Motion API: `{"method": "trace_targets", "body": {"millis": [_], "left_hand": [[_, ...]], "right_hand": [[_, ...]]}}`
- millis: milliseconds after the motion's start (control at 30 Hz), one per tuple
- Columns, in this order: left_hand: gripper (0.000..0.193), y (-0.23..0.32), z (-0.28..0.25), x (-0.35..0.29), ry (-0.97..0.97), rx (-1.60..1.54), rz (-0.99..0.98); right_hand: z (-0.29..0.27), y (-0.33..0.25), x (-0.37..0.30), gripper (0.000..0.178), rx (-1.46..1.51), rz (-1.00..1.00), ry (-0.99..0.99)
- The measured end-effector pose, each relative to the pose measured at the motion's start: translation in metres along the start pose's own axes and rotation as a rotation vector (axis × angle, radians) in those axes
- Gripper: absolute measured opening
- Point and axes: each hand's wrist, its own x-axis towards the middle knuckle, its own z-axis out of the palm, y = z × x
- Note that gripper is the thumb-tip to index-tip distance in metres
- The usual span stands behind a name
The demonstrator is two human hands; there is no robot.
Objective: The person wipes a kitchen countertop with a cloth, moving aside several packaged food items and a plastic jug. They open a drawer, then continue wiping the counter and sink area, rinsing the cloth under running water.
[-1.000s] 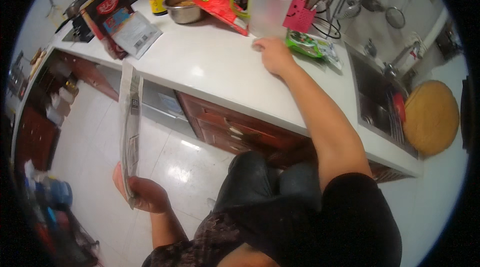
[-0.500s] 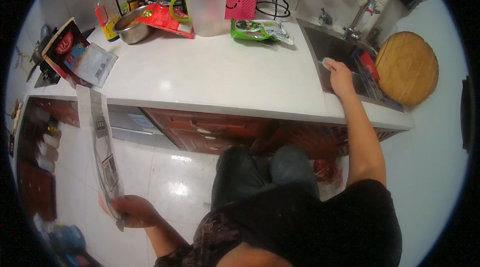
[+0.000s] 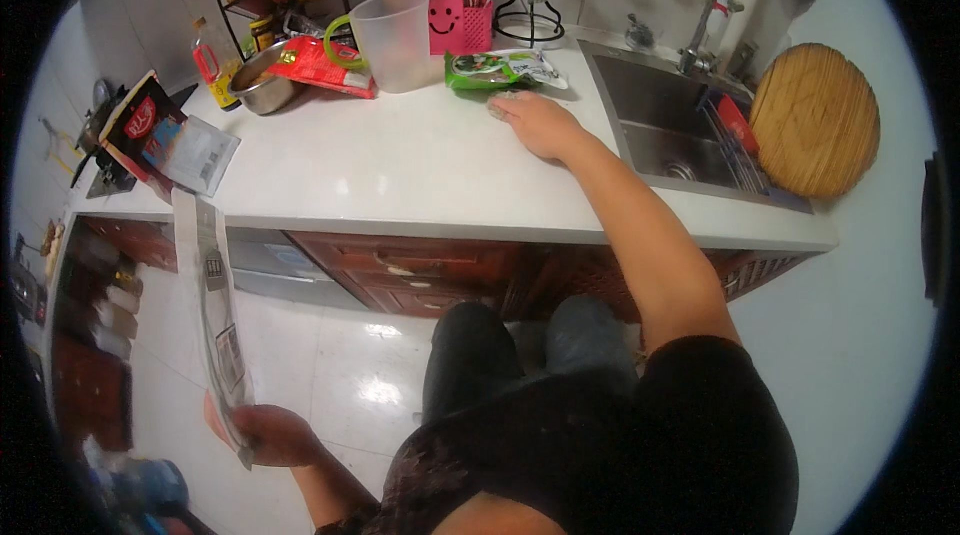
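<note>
In my left hand [image 3: 270, 433], at the lower left, is a long pale see-through plastic package [image 3: 212, 285] with a printed label. My fingers are closed round its lower end, and its top rises to the counter edge. My right hand [image 3: 540, 123] reaches across the counter and presses down on a small crumpled pale cloth [image 3: 498, 107]; whether it is fabric or paper is hard to tell. Just beyond those fingers lies a green and white food packet [image 3: 500, 69]. The fingertips are partly hidden by the back of the hand.
A clear measuring jug [image 3: 392, 45] with a green handle stands behind, next to a red packet [image 3: 320, 67] on a metal bowl [image 3: 262, 93]. Stand-up pouches [image 3: 170, 140] are at the left. The sink [image 3: 655, 125] and a round wooden board [image 3: 815, 125] are at the right.
My right hand has moved left from over the sink onto the counter beside the green packet, with the pale cloth still in it. My left hand keeps hold of the plastic package.
</note>
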Motion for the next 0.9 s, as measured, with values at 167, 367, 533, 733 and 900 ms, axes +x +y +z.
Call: {"method": "trace_targets", "body": {"millis": [167,367,533,733,900], "left_hand": [[0.048,0.0,0.004,0.004,0.001,0.055,0.019],[0.045,0.016,0.002,0.005,0.023,0.116,0.045],[0.041,0.003,0.003,-0.007,0.017,0.016,-0.075],[0.034,0.079,0.054,0.007,0.197,-0.149,-0.255],[0.03,0.08,0.061,-0.002,0.136,0.168,0.05]], "right_hand": [[-0.006,0.005,0.001,0.038,-0.109,0.031,0.001],[-0.022,0.124,-0.053,0.04,-0.001,0.152,0.31],[-0.067,0.141,-0.103,0.035,-0.121,0.41,0.442],[-0.022,-0.034,-0.083,0.043,0.378,-0.249,0.334],[0.042,-0.134,-0.098,0.032,-0.076,-0.417,0.355]]}}
